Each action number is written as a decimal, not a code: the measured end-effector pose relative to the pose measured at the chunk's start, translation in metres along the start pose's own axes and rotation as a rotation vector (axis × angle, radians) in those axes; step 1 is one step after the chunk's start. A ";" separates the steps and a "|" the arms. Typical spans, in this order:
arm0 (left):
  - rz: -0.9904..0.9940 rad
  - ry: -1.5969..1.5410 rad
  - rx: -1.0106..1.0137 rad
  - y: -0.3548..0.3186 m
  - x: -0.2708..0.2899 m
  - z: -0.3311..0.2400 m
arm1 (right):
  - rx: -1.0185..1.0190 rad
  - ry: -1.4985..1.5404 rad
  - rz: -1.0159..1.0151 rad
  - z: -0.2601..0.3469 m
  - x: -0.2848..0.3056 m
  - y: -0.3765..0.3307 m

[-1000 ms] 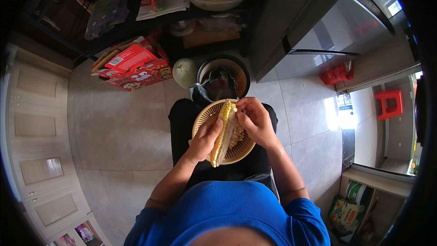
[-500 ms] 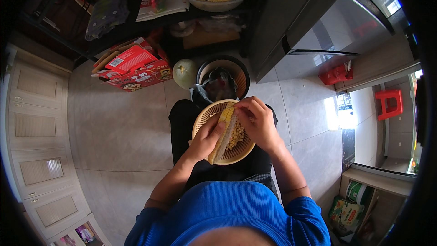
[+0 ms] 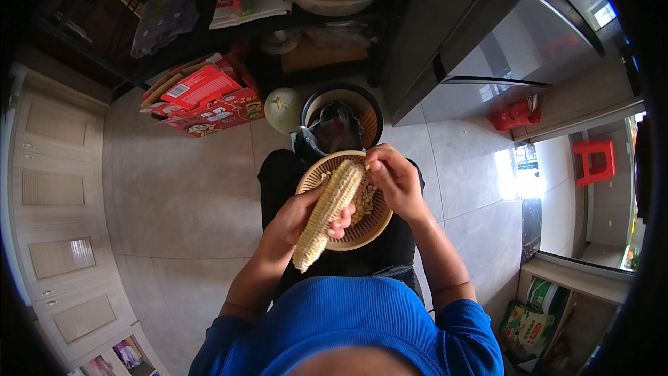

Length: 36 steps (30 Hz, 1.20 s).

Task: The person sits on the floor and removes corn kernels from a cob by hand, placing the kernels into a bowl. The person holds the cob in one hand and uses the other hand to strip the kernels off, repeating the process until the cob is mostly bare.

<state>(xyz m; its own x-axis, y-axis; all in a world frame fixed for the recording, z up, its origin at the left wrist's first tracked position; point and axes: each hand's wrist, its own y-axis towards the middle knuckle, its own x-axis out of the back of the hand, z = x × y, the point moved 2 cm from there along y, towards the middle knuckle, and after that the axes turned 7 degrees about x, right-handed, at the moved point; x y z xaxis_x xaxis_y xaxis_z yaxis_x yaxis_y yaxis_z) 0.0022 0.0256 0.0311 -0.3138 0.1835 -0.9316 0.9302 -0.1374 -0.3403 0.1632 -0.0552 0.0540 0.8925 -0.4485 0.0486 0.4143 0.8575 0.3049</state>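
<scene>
Shelling seems under way: left hand (image 3: 296, 218) grips the cob (image 3: 328, 216) over the basket (image 3: 369, 239), right hand (image 3: 394, 182) apparently pinches a kernel (image 3: 367, 166), and the next pick calls for steadiness.

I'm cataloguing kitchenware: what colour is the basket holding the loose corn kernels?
The basket is pale tan; it shows best in the head view.

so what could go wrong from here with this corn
The corn cob in the left hand has its lower end past the basket rim, so kernels coming off there might drop outside.
The basket seems to rest on the lap, with the loose kernels inside; shifting the legs could tip it.
The bin stands just beyond the basket, so a stray kernel could land in it.
</scene>
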 end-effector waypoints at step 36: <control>-0.882 1.258 -0.454 0.038 0.035 0.053 | -0.382 -0.263 -0.224 -0.074 -0.057 -0.057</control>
<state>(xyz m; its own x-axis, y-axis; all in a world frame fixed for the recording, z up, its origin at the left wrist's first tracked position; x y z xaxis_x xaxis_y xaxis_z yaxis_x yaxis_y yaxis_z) 0.0164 -0.0247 -0.0208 -0.6225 0.7240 0.2970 0.6007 0.6853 -0.4117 0.1020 -0.0600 -0.0370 0.7195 -0.6378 0.2749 0.6697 0.7420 -0.0315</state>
